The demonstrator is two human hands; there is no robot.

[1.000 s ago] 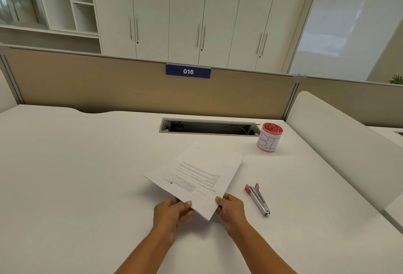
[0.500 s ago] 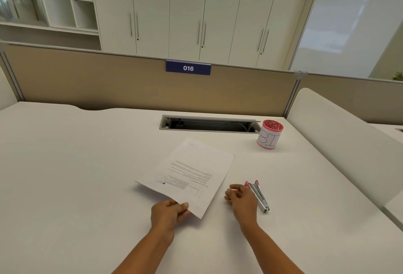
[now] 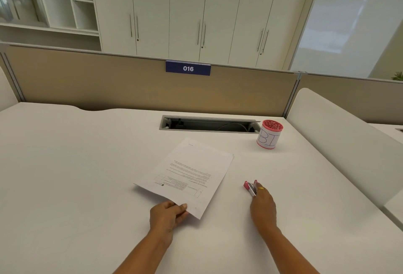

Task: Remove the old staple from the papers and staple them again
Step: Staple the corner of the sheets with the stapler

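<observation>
A stapled set of printed papers (image 3: 192, 173) lies slanted on the white desk (image 3: 76, 175), its near corner lifted a little. My left hand (image 3: 169, 216) pinches that near edge between thumb and fingers. To the right, my right hand (image 3: 262, 205) lies over a pink and silver stapler (image 3: 249, 187) and its fingers curl down round it. Only the stapler's far end shows past my fingertips. The old staple is too small to make out.
A pink mesh pen cup (image 3: 269, 134) with a white label stands at the back right, next to an open cable slot (image 3: 209, 123) in the desk. A beige partition (image 3: 109, 86) closes the far edge; a white divider (image 3: 340, 138) runs along the right.
My right hand let go of the papers and moved right onto the stapler. My left hand kept its hold, and the papers shifted slightly left.
</observation>
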